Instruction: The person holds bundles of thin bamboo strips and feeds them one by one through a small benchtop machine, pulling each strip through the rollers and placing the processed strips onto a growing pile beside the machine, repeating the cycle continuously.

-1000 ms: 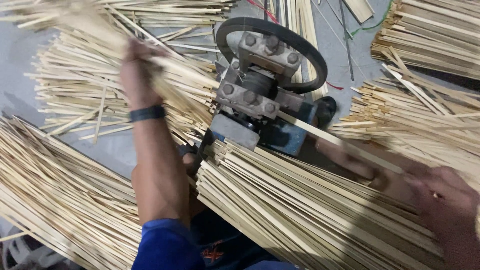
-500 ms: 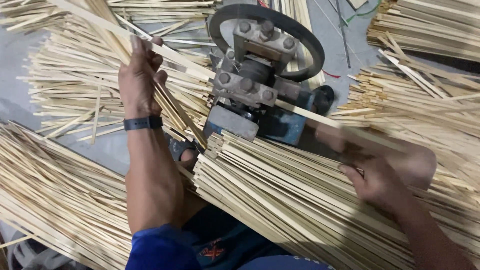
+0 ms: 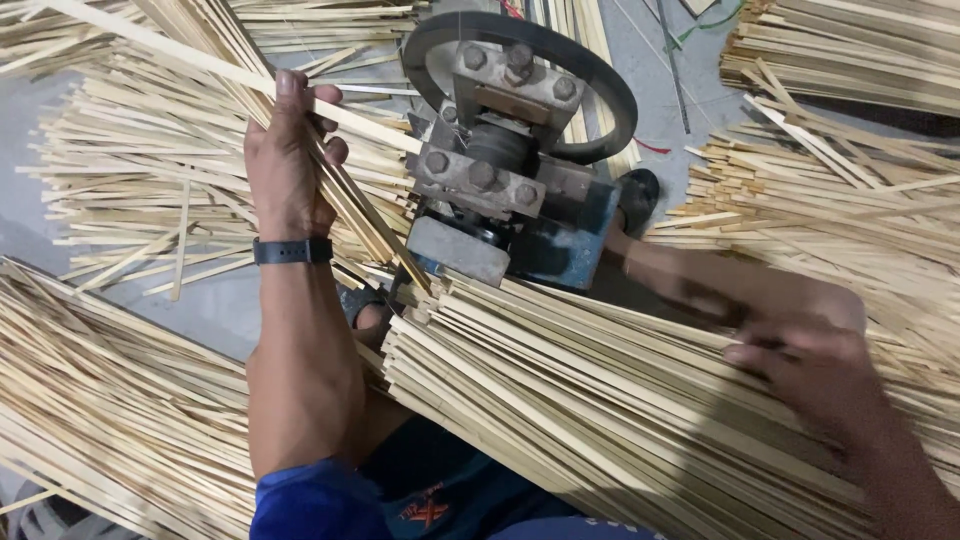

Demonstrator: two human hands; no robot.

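The left hand (image 3: 285, 160) is clamped on a bundle of bamboo strips (image 3: 350, 200) just beside the machine (image 3: 510, 180), while the blurred right hand (image 3: 800, 365) rests loosely on the strip stack (image 3: 600, 400), so fingers could likely catch splinters.

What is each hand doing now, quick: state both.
Left hand: closed on a bunch of bamboo strips.
Right hand: blurred, resting on the strip pile; grip unclear.

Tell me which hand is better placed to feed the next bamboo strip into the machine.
Probably the left hand: it already grips a bundle of strips beside the machine. The right hand rests blurred on the strip stack.
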